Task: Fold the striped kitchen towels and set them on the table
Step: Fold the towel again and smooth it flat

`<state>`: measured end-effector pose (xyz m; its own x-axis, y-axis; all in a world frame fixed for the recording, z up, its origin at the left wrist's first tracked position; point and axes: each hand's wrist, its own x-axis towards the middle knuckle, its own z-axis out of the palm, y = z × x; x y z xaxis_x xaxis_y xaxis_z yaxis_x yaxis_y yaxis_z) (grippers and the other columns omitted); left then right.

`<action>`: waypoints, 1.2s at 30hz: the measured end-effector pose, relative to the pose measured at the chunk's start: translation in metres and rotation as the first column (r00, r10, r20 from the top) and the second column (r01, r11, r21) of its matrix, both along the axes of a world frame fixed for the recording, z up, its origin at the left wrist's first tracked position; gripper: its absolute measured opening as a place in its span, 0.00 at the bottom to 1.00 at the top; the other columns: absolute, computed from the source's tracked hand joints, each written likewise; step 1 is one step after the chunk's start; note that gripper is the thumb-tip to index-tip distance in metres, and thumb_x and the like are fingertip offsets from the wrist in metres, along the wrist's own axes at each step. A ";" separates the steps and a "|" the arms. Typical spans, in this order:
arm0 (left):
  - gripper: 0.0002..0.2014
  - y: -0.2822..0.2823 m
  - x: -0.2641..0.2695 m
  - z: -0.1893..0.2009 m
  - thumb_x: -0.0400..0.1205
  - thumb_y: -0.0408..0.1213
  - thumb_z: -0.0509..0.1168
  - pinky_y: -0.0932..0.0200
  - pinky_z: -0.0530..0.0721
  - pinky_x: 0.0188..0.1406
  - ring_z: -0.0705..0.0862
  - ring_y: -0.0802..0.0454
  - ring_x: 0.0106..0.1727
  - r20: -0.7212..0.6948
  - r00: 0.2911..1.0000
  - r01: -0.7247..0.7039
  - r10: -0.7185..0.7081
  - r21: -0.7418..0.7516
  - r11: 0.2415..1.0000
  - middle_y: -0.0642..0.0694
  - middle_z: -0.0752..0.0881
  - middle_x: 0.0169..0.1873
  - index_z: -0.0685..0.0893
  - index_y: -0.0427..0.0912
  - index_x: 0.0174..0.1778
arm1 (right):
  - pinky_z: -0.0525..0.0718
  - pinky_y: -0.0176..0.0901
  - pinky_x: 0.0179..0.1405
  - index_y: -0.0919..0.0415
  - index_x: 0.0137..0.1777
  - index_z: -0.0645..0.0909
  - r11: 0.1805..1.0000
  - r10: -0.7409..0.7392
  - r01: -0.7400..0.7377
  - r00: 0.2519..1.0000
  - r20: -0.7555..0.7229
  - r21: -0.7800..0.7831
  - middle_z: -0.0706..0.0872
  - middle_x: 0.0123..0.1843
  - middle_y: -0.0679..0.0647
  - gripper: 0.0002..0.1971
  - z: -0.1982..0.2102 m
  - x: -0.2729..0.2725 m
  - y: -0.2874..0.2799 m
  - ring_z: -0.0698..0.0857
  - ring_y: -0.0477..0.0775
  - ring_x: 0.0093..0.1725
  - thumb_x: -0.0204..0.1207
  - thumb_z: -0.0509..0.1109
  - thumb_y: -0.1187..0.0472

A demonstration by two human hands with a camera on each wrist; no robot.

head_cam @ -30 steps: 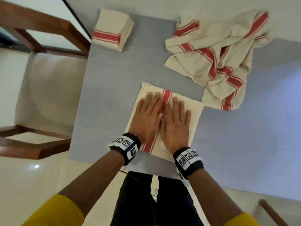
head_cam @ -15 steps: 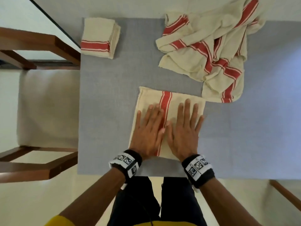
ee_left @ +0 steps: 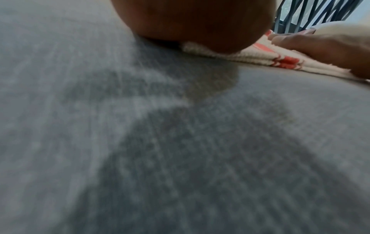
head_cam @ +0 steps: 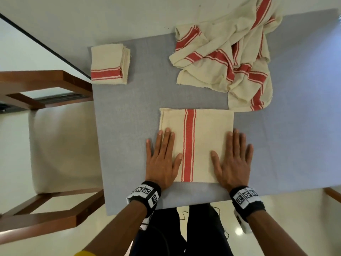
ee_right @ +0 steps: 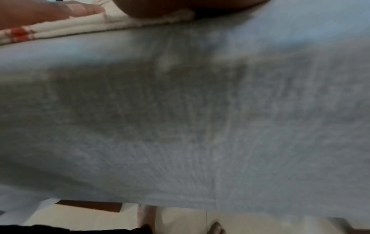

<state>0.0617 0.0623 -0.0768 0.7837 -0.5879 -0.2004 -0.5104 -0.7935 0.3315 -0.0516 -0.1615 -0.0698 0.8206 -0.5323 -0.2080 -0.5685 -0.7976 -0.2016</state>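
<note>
A cream towel with a red stripe (head_cam: 203,137) lies folded into a square near the front edge of the grey table (head_cam: 125,137). My left hand (head_cam: 162,159) lies flat with straight fingers on the square's left edge. My right hand (head_cam: 234,159) lies flat on its right edge, half on the table. A smaller folded towel (head_cam: 108,64) sits at the table's far left corner. A heap of unfolded striped towels (head_cam: 230,58) lies at the far right. The left wrist view shows the folded layers (ee_left: 260,58) under my palm; the right wrist view shows their edge (ee_right: 60,30).
A wooden chair with a cream seat (head_cam: 60,145) stands against the table's left side. Another wooden chair part (head_cam: 332,194) shows at the right front corner. The table's front edge runs just behind my wrists. My legs and feet (ee_right: 216,228) are below it.
Both hands slid apart from the towel's middle to its left and right edges, smoothing it flat. The view has also shifted, and the towel now lies square to me.
</note>
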 end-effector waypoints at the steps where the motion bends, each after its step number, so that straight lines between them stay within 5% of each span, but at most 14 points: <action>1: 0.38 0.000 0.001 0.000 0.91 0.55 0.54 0.27 0.44 0.89 0.43 0.44 0.93 0.002 1.000 0.004 -0.004 0.000 1.000 0.45 0.46 0.92 0.49 0.41 0.92 | 0.49 0.72 0.89 0.59 0.93 0.46 1.000 0.001 -0.001 1.000 -0.002 0.010 0.46 0.94 0.55 0.43 0.000 0.000 -0.003 0.43 0.58 0.93 0.86 0.48 0.33; 6: 0.37 0.002 0.001 0.002 0.91 0.56 0.52 0.25 0.43 0.88 0.42 0.43 0.93 0.000 1.000 0.012 -0.012 -0.019 1.000 0.46 0.45 0.92 0.48 0.43 0.92 | 0.49 0.72 0.89 0.61 0.92 0.50 0.993 -0.059 0.056 0.998 0.026 0.099 0.50 0.94 0.57 0.41 0.010 -0.003 -0.006 0.46 0.60 0.93 0.87 0.52 0.37; 11: 0.35 0.023 0.043 0.006 0.91 0.58 0.43 0.33 0.36 0.89 0.40 0.49 0.92 -0.063 0.977 -0.209 0.204 -0.083 0.974 0.47 0.44 0.92 0.47 0.45 0.92 | 0.55 0.72 0.88 0.60 0.88 0.61 0.984 -0.110 0.082 0.978 0.178 0.161 0.57 0.92 0.63 0.33 0.035 0.033 -0.002 0.54 0.66 0.91 0.88 0.63 0.47; 15: 0.29 0.045 0.113 0.014 0.91 0.53 0.52 0.31 0.59 0.87 0.62 0.38 0.89 0.024 0.946 -0.315 0.322 -0.146 0.938 0.40 0.66 0.87 0.67 0.43 0.87 | 0.55 0.74 0.88 0.58 0.89 0.59 0.979 -0.102 0.080 0.989 0.109 0.185 0.50 0.93 0.63 0.40 0.034 0.076 0.006 0.50 0.70 0.91 0.83 0.71 0.45; 18: 0.24 0.042 0.169 0.018 0.90 0.49 0.59 0.33 0.71 0.79 0.72 0.35 0.80 0.083 0.947 -0.298 0.310 -0.131 0.946 0.38 0.76 0.79 0.75 0.42 0.80 | 0.54 0.81 0.85 0.54 0.90 0.53 0.984 -0.067 0.070 0.997 -0.024 0.164 0.47 0.93 0.63 0.43 0.022 0.088 0.015 0.45 0.77 0.90 0.82 0.67 0.37; 25: 0.23 0.029 0.246 0.019 0.87 0.51 0.61 0.34 0.74 0.74 0.76 0.36 0.74 0.141 0.937 -0.312 0.320 -0.076 0.947 0.39 0.79 0.72 0.78 0.44 0.75 | 0.53 0.81 0.85 0.48 0.91 0.48 0.991 -0.067 0.069 0.997 -0.023 0.118 0.46 0.94 0.58 0.45 0.013 0.090 0.024 0.44 0.74 0.91 0.79 0.51 0.26; 32: 0.24 0.032 0.245 0.026 0.89 0.52 0.60 0.31 0.71 0.79 0.73 0.35 0.79 0.122 0.944 -0.297 0.307 -0.095 0.950 0.38 0.76 0.76 0.75 0.43 0.79 | 0.45 0.79 0.87 0.43 0.92 0.36 0.992 -0.033 0.034 0.999 -0.011 0.118 0.33 0.93 0.51 0.45 0.007 0.095 0.026 0.33 0.68 0.91 0.81 0.47 0.26; 36: 0.24 0.007 0.169 0.041 0.92 0.47 0.57 0.32 0.64 0.85 0.69 0.38 0.85 0.130 0.982 -0.102 0.138 -0.250 0.963 0.38 0.74 0.81 0.73 0.43 0.83 | 0.45 0.80 0.87 0.50 0.93 0.46 0.995 -0.022 0.020 1.000 0.016 0.094 0.38 0.94 0.56 0.41 0.019 0.102 0.039 0.37 0.68 0.92 0.85 0.50 0.33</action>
